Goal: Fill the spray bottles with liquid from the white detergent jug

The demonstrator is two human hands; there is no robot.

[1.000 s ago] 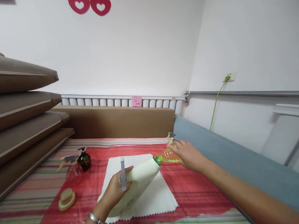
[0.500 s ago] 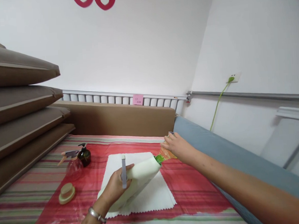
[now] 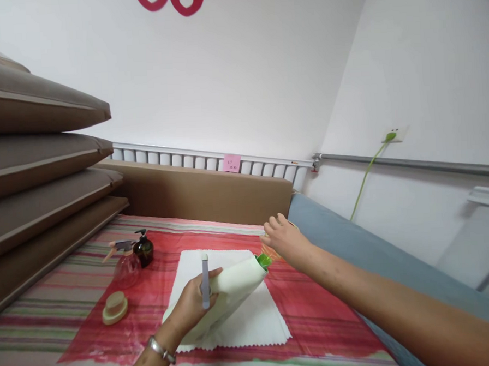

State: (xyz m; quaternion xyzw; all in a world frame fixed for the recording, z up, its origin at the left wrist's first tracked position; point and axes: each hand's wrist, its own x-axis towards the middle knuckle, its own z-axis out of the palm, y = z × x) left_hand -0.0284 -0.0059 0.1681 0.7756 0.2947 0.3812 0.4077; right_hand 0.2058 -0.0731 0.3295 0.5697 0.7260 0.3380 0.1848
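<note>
My left hand (image 3: pixel 193 303) is closed around a pale green jug (image 3: pixel 237 279) with a grey strip-like handle. The jug is tilted, its mouth pointing up and to the right. Bright green material (image 3: pixel 264 260) shows in that mouth. Just beyond it, my right hand (image 3: pixel 284 238) has its fingers bent over a see-through orange container (image 3: pixel 269 251), mostly hidden by the hand. The container's near end meets or almost meets the jug's mouth; I cannot tell which. Beneath the jug lies a white cloth (image 3: pixel 260 327) with zigzag edges.
Left of the cloth are a round pale lid (image 3: pixel 115 306), a clear pink spray bottle (image 3: pixel 127 269) and a dark pump bottle (image 3: pixel 143 250). Red sheeting (image 3: pixel 317 310) covers part of the striped cloth. Stacked brown cushions (image 3: pixel 42 155) rise at left; a blue padded side (image 3: pixel 337 227) borders the right.
The camera view has shifted slightly, moving the surroundings rightward. My left hand still holds the tilted jug. My right hand has turned a little over the orange container, its fingers more raised.
</note>
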